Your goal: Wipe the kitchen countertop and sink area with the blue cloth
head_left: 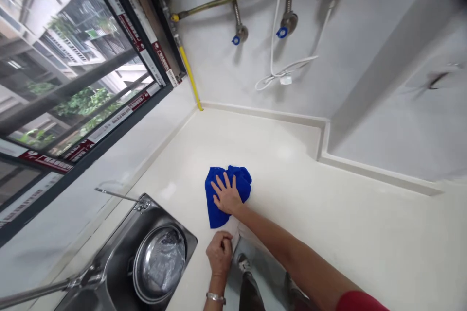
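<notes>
Blue cloth [216,210] under right grip [228,198], fingers spread flat; just beyond left grip [220,254], clenched at tabletop [292,180] edge.

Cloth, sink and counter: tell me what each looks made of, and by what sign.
Cloth: soft fabric, matte blue, perhaps microfibre; it lies creased beneath the spread right hand.
Sink: probably stainless steel; grey with a metallic sheen.
Counter: smooth, off-white, slightly glossy, with soft glare; possibly engineered stone, though the look leaves laminate open.
</notes>
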Tool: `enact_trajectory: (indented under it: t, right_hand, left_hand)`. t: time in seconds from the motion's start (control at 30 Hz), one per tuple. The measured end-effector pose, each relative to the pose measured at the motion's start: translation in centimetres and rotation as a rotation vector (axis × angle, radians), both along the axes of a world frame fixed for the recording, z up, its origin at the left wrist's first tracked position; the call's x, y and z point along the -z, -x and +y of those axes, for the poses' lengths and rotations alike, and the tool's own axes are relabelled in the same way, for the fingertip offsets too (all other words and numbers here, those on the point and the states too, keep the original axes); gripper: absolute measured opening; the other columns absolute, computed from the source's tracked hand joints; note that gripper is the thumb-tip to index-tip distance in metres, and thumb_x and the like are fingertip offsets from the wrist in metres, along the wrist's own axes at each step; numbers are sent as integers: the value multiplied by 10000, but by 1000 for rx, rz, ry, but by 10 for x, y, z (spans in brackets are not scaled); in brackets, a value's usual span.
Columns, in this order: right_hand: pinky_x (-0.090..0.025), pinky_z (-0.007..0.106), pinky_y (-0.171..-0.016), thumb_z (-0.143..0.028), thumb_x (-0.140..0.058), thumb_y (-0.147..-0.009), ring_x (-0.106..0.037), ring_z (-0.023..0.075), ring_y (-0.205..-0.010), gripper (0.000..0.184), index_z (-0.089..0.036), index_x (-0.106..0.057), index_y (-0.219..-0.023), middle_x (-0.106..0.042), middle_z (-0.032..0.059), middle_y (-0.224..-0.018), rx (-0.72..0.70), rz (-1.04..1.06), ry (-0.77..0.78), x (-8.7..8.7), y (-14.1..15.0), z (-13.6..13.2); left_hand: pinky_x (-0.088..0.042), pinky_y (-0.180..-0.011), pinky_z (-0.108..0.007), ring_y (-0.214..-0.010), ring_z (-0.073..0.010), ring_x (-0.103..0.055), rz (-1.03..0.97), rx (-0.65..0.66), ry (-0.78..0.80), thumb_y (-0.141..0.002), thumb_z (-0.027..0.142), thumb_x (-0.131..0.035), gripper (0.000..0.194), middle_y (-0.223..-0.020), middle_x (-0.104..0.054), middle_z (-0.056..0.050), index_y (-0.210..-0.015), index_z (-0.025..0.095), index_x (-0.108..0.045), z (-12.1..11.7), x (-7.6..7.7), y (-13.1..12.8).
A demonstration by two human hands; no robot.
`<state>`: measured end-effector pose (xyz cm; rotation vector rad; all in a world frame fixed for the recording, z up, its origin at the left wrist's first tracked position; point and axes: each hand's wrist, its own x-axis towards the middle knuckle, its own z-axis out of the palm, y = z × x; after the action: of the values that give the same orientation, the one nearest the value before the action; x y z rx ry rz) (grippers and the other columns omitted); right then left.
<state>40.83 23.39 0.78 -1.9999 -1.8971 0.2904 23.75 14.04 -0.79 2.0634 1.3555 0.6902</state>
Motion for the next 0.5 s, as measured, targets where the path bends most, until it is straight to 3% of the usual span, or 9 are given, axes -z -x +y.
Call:
enact_trajectory:
  t: [0.13,0.3,0.4,0.5]
  right_hand:
    - [-52,732,-1188,-442,-456,-990,-99,418,-1540,583,-248,-434,-1539,-285,95,-1654,-292,9,-94,4,7,-12]
    - [-128,691,-1194,-426,-506,-969,-160,368,-1539,558,-296,-470,-1510,-378,65,-1615,-568,50,-148,11,-11,-42]
    - [-129,675,-1200,-412,-515,-957,-173,352,-1541,558,-308,-478,-1504,-398,58,-1605,-636,88,-154,17,-22,-66]
    - [-128,666,-1204,-403,-535,-937,-175,348,-1542,596,-296,-457,-1519,-387,68,-1609,-606,105,-156,21,-32,-92]
  left_hand:
    - [-496,-701,-301,-701,-170,-666,-53,-15,-15,-858,230,-398,313,-735,-726,-65,-721,207,-678,-3,-5,5]
    - [-505,-663,-291,-635,-163,-637,-103,-39,-31,-855,248,-386,323,-666,-691,-54,-682,213,-657,-9,-14,8]
    - [-523,-674,-289,-658,-168,-650,-118,-84,-41,-866,286,-387,337,-697,-702,-59,-695,208,-666,-14,-19,12]
    - [-552,-699,-293,-712,-185,-687,-116,-154,-42,-857,317,-395,344,-747,-734,-71,-712,200,-684,-18,-23,22]
